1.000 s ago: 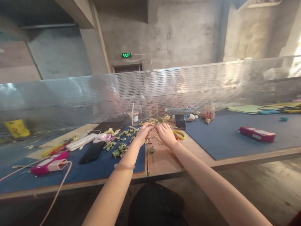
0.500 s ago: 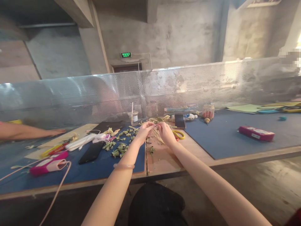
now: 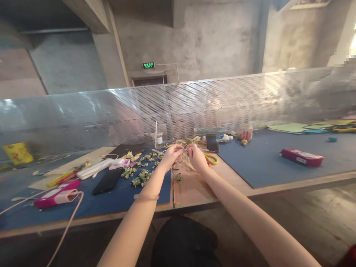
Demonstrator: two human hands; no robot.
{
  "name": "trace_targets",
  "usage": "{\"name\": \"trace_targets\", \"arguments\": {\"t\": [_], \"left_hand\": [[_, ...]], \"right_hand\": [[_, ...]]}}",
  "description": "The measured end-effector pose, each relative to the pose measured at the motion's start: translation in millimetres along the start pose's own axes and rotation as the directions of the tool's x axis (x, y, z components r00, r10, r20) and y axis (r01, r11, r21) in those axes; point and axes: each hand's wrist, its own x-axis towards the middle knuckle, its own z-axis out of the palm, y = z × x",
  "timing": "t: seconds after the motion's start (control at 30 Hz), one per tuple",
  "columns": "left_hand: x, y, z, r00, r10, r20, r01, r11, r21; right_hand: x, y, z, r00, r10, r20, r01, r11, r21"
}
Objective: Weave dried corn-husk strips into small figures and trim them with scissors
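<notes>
My left hand (image 3: 172, 155) and my right hand (image 3: 196, 155) meet over the middle of the table, fingertips pinched close together. A thin dark strand (image 3: 185, 145) shows between them; its exact kind is too small to tell. Behind and below the fingers lie pale dry strips (image 3: 191, 140), partly hidden by my hands. To the left of my left wrist, small green-grey leafy bunches (image 3: 142, 178) are spread on the blue mat, and a single one (image 3: 179, 178) sits on the bare wood between my forearms. Yellow-handled scissors (image 3: 211, 159) rest just right of my right hand.
A phone (image 3: 212, 143) stands upright behind my right hand. On the left are a black phone (image 3: 108, 180), a magenta box (image 3: 55, 194) with a cable, and a plastic cup (image 3: 158, 140). Another magenta box (image 3: 302, 157) and a jar (image 3: 246, 132) lie right. A perforated metal screen (image 3: 233, 104) borders the back.
The other person's arm at the far left has left the view, and a yellow packet shows there. The dark strand between my fingers is now more visible; my hands have barely moved.
</notes>
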Motion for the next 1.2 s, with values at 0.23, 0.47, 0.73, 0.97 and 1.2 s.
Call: {"name": "trace_targets", "arguments": {"t": [0.23, 0.47, 0.73, 0.97, 1.2], "left_hand": [[6.3, -10.6, -5.8, 0.998, -0.006, 0.066, 0.004, 1.000, 0.029], [8.6, -14.7, -5.9, 1.000, 0.002, 0.024, -0.004, 0.997, 0.080], [5.6, -6.7, -3.8, 0.995, 0.001, -0.102, 0.008, 0.996, 0.087], [4.9, -4.5, -2.2, 0.998, 0.003, -0.058, 0.002, 0.997, 0.072], [4.1, -4.9, -1.3, 0.998, 0.002, -0.063, 0.004, 0.996, 0.089]], "right_hand": [[2.5, 1.0, -2.4, 0.992, -0.117, -0.045, 0.113, 0.990, -0.088], [3.7, 2.8, -1.6, 0.978, -0.200, -0.059, 0.191, 0.973, -0.129], [4.3, 9.5, 1.5, 0.984, -0.154, -0.094, 0.138, 0.979, -0.151], [6.2, 9.8, 1.0, 0.984, -0.142, -0.106, 0.135, 0.989, -0.066], [8.1, 3.6, 4.5, 0.981, -0.160, -0.108, 0.161, 0.987, -0.002]]}}
